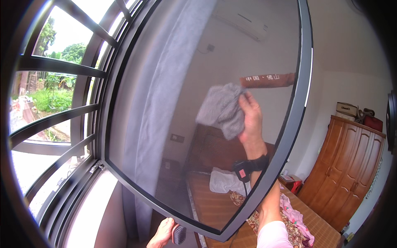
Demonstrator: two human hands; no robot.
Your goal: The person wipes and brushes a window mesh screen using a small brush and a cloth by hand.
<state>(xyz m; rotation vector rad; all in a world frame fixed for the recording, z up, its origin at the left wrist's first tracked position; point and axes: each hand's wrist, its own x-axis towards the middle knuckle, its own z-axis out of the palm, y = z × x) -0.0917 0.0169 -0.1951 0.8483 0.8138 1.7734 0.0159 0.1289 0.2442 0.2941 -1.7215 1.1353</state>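
Observation:
A hinged window screen (201, 62) with a grey frame stands swung inward in front of me. My right hand (251, 117) is behind its mesh, seen through it, gripping a crumpled grey cloth (221, 108). The cloth lies at the mesh's far side; whether it presses on it I cannot tell. A black strap with a small device (243, 170) circles my right wrist. Below the screen's lower edge, my left hand (162, 232) holds a brush (179, 234) with dark bristles and a brownish body. Part of that hand is cut off by the picture's lower rim.
Left are a dark barred window (62, 66) and a pale sill (93, 204). A grey-blue curtain (167, 93) hangs behind the mesh. Beyond it is a bed (319, 226) with bedding and a white pillow (225, 181). A wooden wardrobe (338, 170) stands right, bags (346, 110) on top.

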